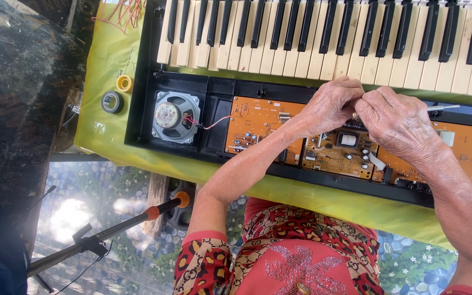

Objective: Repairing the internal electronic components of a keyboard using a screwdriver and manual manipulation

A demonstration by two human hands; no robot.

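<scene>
An opened electronic keyboard (323, 33) lies on a yellow-green cloth (107, 49), with its orange circuit boards (255, 123) bared below the keys. My left hand (331, 104) and my right hand (400, 123) meet fingertip to fingertip above the middle board. Both pinch a small brass-coloured part (354, 116) between them, mostly hidden by the fingers. A thin grey rod (443, 107) sticks out to the right from behind my right hand; whether the hand holds it I cannot tell.
A round grey speaker (175, 116) with red wires sits in the case at the left. A yellow tape roll (124, 83) and a dark roll (112, 102) lie on the cloth. Loose red wires (124, 11) at top left. A stand with orange grips (159, 208) leans below.
</scene>
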